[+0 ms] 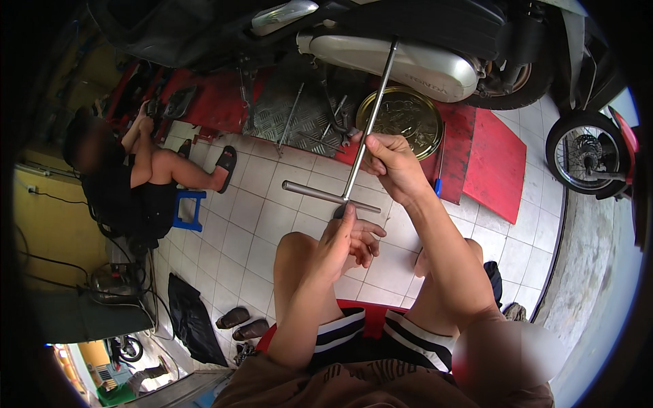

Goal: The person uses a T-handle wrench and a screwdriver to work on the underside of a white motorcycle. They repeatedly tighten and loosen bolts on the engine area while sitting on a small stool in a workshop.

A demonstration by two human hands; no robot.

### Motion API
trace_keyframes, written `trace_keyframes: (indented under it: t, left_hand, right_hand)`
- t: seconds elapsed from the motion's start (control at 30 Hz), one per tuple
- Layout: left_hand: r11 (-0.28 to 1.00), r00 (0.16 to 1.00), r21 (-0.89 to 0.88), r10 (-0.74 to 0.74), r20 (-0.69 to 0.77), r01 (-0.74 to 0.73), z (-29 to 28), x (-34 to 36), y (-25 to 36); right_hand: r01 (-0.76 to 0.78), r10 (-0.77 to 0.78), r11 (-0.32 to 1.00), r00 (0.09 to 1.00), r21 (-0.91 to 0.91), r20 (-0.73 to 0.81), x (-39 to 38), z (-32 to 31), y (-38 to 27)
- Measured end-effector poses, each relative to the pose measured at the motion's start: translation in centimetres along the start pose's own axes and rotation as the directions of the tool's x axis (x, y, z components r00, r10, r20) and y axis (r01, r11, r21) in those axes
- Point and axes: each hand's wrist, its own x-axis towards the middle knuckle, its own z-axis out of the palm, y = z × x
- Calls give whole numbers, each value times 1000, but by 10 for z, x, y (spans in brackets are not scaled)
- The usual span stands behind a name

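Note:
My right hand (pixel 386 158) is closed around the long shaft of a steel T-handle wrench (pixel 356 163). The shaft slants up to the silver side cover (pixel 415 64) of a scooter; whether its tip engages anything is unclear. My left hand (pixel 343 245) is just below the crossbar, thumb against its junction, the other fingers loosely bent and apart. A small dark round shape beside that thumb is too hidden to name. Behind my right hand lie a round brass-coloured tray (pixel 408 112) and metal tools (pixel 296 115) on a checker plate.
A red lift platform (pixel 493 163) carries the scooter. At left a co-worker (pixel 136 177) sits by a blue stool (pixel 190 207). A motorbike wheel (pixel 583 153) stands at right. Shoes (pixel 248 326) and a black sheet (pixel 194 319) lie on the tiled floor (pixel 231 251).

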Motion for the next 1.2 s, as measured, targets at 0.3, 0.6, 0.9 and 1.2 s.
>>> trace_keyframes:
  t: [0.3,0.6,0.9,1.2]
  left_hand:
    - [445,851,-840,264,455,311,16,25,-22]
    - [750,753,-126,609,-249,-649,0,26,1]
    - [10,239,874,963,121,-485,18,9,-10]
    - [690,758,-315,602,-252,-652,10,18,-35]
  right_hand:
    - [-17,13,996,999,84,50,-2,-1,1]
    - [-23,21,998,1000,62,18,-3,-7,-4]
    - [-17,12,996,999,89,52,4,-9,-1]
    - [-20,14,995,998,95,59,3,-7,-2]
